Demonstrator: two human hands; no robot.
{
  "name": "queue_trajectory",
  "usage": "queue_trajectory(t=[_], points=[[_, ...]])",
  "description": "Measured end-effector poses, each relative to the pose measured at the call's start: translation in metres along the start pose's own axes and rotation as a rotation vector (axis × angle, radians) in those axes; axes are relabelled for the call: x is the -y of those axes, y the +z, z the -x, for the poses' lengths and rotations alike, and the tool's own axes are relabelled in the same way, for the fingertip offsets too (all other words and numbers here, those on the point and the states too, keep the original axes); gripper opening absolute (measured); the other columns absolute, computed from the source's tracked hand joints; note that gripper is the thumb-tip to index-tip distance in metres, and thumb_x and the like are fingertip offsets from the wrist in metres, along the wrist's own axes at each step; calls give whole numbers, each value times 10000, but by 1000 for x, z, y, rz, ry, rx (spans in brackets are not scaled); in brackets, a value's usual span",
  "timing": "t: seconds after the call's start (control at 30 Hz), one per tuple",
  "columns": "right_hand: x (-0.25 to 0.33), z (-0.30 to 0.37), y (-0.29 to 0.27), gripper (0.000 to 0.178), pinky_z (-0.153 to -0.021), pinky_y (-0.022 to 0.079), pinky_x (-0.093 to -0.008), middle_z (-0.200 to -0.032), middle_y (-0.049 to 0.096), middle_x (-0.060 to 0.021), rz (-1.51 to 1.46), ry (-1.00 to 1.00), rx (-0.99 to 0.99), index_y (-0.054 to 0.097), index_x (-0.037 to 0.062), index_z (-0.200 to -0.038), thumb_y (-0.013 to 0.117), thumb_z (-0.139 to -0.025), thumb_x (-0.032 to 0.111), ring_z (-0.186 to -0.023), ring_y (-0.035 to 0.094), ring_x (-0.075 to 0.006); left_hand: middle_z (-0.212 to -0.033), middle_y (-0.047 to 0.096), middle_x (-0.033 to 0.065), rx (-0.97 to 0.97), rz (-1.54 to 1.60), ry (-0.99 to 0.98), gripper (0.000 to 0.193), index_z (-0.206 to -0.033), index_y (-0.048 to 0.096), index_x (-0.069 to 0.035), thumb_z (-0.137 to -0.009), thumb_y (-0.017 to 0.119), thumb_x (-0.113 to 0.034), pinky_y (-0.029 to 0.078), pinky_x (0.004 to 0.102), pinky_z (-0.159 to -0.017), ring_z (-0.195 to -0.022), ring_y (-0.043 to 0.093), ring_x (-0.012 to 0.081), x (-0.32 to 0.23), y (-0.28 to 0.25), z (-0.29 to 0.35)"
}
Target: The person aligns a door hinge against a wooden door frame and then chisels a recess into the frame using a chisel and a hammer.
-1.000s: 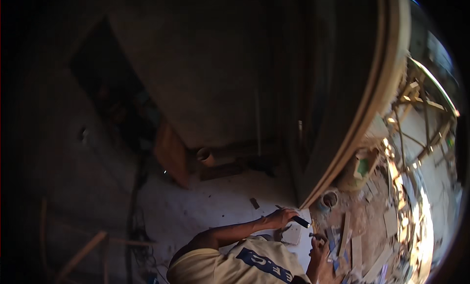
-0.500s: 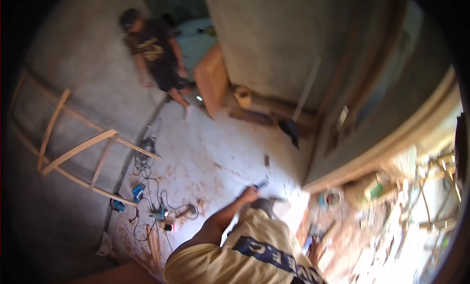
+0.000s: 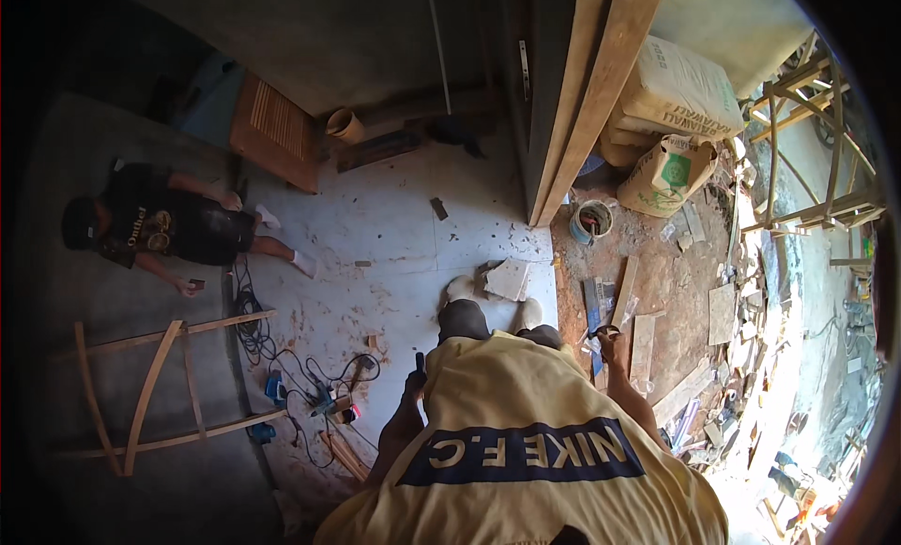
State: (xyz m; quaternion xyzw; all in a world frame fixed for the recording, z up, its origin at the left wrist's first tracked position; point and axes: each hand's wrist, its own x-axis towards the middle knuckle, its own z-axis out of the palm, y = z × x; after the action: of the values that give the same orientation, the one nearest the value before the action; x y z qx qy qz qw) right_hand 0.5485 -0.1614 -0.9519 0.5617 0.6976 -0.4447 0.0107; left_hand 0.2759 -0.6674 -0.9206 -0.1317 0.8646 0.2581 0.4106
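My left hand (image 3: 414,385) hangs low beside my yellow shirt, its fingers closed round a short dark handle-like piece (image 3: 419,361) that points up. What kind of tool it is cannot be made out. On the other side, my right hand (image 3: 615,346) is closed on a small dark object (image 3: 605,332), too small to name. Beyond that hand, a blue strip (image 3: 593,324) and a wooden board (image 3: 625,291) lie on the bare earth. A broken pale slab (image 3: 508,279) lies on the tiled floor between my feet.
A co-worker (image 3: 141,221) stands at left near leaning wooden framework (image 3: 150,385). Power tools (image 3: 324,401) and tangled cables (image 3: 251,320) lie on the dusty floor. A wooden door frame (image 3: 601,94), bucket (image 3: 590,222) and sacks (image 3: 668,174) stand at right. A louvred panel (image 3: 277,127) leans behind.
My left hand has drawn back from its forward reach to my side. My right hand has come into clear view. The view has swung right, and the co-worker appears farther left.
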Motion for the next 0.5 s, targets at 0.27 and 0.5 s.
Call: queue_trajectory(t=[0.27,0.5], points=[[44,42,26,435,-428,442,-330,-636,609,-54,-108,101,137,520,23,-1044,774,-849,318,-484,576,-153,-729,659,93,-205,29,461,348,-871,649,-40,-917,632,-384,495,423,-655,-688,641,236,-110,-34,-59],[63,41,15,476,-380,394,-328,-495,553,-40,-113,3,216,648,33,-624,707,-900,416,-386,521,-138,-924,695,264,-181,-44,510,445,-963,643,28,-918,634,-414,524,500,-787,-897,679,432,-189,-12,-56]])
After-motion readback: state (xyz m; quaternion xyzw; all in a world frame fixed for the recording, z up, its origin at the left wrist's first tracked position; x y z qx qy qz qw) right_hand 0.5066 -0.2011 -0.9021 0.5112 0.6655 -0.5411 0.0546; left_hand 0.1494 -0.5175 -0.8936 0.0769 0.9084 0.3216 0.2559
